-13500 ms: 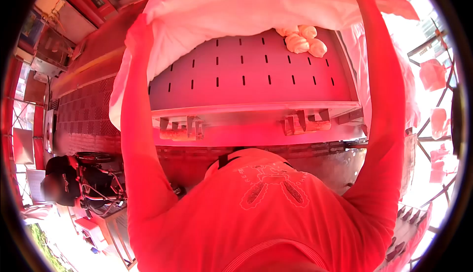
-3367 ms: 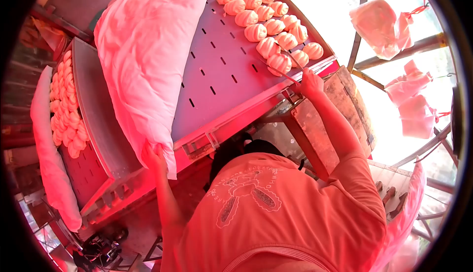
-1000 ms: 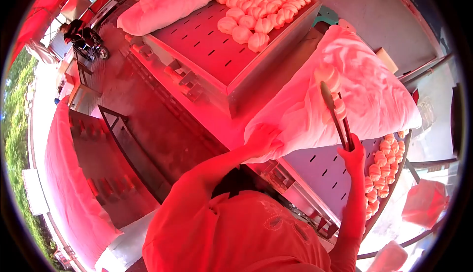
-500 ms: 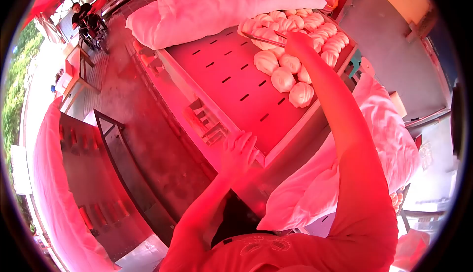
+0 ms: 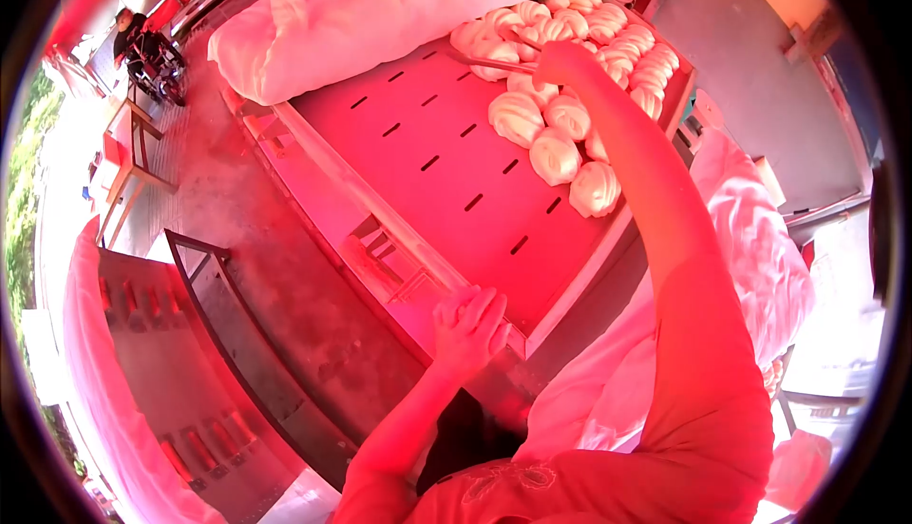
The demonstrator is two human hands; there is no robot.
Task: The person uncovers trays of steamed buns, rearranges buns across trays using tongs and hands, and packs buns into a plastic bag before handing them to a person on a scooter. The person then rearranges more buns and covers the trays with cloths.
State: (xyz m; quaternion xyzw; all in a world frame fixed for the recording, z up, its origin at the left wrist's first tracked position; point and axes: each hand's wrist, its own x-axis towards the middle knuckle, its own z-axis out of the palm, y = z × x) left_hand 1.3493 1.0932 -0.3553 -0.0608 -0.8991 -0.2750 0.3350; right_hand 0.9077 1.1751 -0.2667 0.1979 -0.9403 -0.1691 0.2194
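Note:
My right hand point(image 5: 562, 63) is closed on a pair of metal tongs point(image 5: 494, 61), whose ends reach among the pale twisted buns point(image 5: 554, 155) at the far right part of a slotted tray point(image 5: 432, 163). Whether the tongs grip a bun I cannot tell. My left hand point(image 5: 470, 327) rests at the tray's near corner, its fingers bent over the edge; what they press on is partly hidden. A thick white quilt point(image 5: 380, 11) lies folded across the tray's far left side.
Another quilt point(image 5: 750, 229) covers a second tray at the right. At the lower left stands a cabinet point(image 5: 180, 362) with a cloth along its edge. A person point(image 5: 142, 49) sits on a wheeled vehicle at the upper left, near a wooden table point(image 5: 128, 158).
Over the last second, my left hand left the right quilt for the tray corner. My right hand carried the tongs, holding buns a second ago, over to the buns on this tray. The view turned.

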